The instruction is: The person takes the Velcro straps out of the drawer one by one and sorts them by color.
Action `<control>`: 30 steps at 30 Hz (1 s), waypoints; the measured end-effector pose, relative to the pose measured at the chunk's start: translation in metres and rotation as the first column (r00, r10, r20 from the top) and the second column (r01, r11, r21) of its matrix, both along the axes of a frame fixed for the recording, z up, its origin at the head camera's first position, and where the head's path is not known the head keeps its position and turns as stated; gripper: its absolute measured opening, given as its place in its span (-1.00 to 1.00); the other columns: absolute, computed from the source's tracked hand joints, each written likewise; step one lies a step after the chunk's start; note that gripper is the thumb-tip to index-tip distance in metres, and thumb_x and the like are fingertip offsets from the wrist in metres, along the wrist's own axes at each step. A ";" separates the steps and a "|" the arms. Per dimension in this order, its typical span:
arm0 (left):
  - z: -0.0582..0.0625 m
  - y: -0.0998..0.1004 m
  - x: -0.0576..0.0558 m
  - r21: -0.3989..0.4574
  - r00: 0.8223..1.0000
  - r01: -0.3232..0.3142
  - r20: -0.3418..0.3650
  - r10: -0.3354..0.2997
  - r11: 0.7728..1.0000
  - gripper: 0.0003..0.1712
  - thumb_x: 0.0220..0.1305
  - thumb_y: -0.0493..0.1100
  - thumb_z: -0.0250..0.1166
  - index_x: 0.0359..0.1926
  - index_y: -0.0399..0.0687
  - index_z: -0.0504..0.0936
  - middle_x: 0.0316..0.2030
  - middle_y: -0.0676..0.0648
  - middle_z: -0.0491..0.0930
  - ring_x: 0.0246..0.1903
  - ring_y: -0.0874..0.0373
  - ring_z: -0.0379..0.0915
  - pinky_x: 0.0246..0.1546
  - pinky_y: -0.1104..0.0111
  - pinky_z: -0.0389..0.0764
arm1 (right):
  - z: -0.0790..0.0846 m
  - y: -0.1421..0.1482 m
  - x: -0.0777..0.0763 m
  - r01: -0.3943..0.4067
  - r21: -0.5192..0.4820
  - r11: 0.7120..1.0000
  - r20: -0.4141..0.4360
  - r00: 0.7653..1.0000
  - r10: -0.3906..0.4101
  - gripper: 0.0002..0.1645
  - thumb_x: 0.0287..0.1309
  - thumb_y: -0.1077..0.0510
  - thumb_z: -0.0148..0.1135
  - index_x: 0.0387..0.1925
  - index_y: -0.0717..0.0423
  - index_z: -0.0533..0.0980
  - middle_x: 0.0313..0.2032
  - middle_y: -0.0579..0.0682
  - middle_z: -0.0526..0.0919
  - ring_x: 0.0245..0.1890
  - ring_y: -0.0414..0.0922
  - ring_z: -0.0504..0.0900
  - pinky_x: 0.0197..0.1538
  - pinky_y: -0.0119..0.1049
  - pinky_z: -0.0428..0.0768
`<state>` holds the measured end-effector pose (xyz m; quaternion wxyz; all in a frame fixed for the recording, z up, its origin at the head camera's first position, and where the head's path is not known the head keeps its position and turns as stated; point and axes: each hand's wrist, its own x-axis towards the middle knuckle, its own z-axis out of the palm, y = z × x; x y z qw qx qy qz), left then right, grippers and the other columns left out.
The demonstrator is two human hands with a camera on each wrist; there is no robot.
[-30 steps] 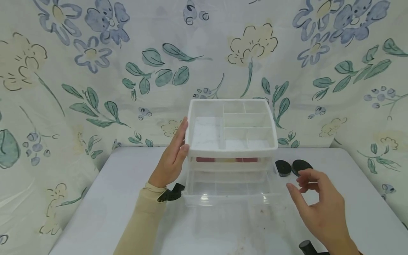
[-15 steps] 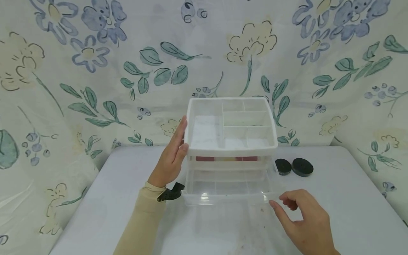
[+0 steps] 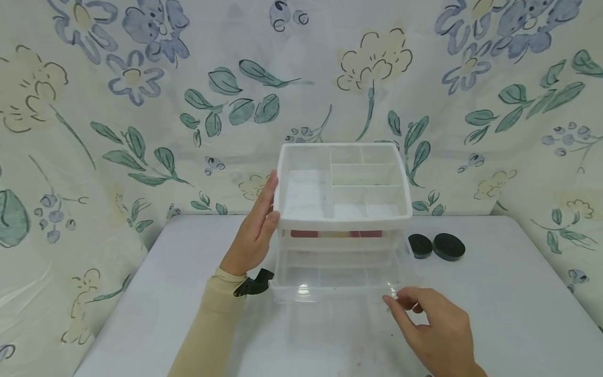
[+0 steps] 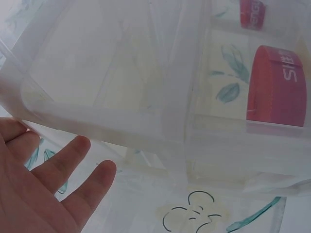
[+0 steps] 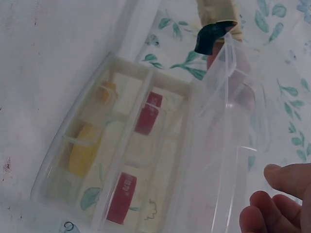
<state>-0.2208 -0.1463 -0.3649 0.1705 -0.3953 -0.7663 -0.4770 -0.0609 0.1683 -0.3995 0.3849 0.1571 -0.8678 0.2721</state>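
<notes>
A white plastic drawer organizer point(image 3: 344, 222) stands on the table, its divided tray on top. Its clear lower drawer point(image 3: 306, 293) is pulled out at the front. My left hand point(image 3: 249, 235) rests against the organizer's left side, fingers straight. In the left wrist view those fingers point(image 4: 99, 182) lie along the clear plastic wall. By the lower drawer's right front corner is my right hand point(image 3: 435, 327), thumb and fingers bent with a gap between them. In the right wrist view the right hand point(image 5: 284, 204) appears apart from the clear plastic and holds nothing.
Two black round discs point(image 3: 449, 247) lie right of the organizer. Red pieces with white lettering point(image 5: 121, 198) and yellow pieces point(image 5: 85, 150) show through compartments. A floral sheet point(image 3: 226, 131) hangs behind the white table point(image 3: 509, 272).
My right hand has moved left and down, from near the black discs to the lower drawer's right front corner. The left hand stays against the organizer.
</notes>
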 end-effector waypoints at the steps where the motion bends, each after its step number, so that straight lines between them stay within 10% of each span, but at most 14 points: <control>1: 0.000 0.000 0.000 0.000 1.000 0.000 0.000 0.000 1.000 -0.30 0.63 -0.19 -0.13 0.62 0.01 -0.18 0.61 0.00 -0.24 0.57 0.00 -0.28 0.51 0.24 -0.02 | 0.000 -0.001 -0.001 0.001 0.007 1.000 -0.003 1.000 -0.001 -0.36 0.36 -0.34 0.04 -0.40 0.10 0.68 -0.49 -0.12 0.72 -0.54 -0.29 0.60 -0.46 -0.55 0.60; 14: 0.001 0.001 0.001 -0.004 1.000 -0.012 0.008 0.012 1.000 -0.30 0.62 -0.20 -0.12 0.62 0.02 -0.17 0.61 0.03 -0.24 0.57 0.01 -0.29 0.51 0.24 -0.02 | -0.004 -0.009 -0.012 -0.016 0.007 1.000 -0.159 0.987 0.017 -0.43 0.35 -0.26 0.18 -0.51 0.11 0.66 -0.56 -0.08 0.72 -0.63 -0.22 0.62 -0.55 -0.46 0.60; 30: 0.001 0.000 0.001 -0.007 1.000 -0.013 0.009 0.013 1.000 -0.30 0.63 -0.19 -0.12 0.62 0.02 -0.18 0.61 -0.03 -0.23 0.57 0.01 -0.30 0.50 0.24 0.01 | 0.000 -0.014 -0.024 0.024 0.028 0.999 -0.080 0.997 -0.021 -0.30 0.33 -0.36 0.12 -0.49 0.17 0.67 -0.56 -0.02 0.72 -0.63 -0.16 0.63 -0.58 -0.42 0.59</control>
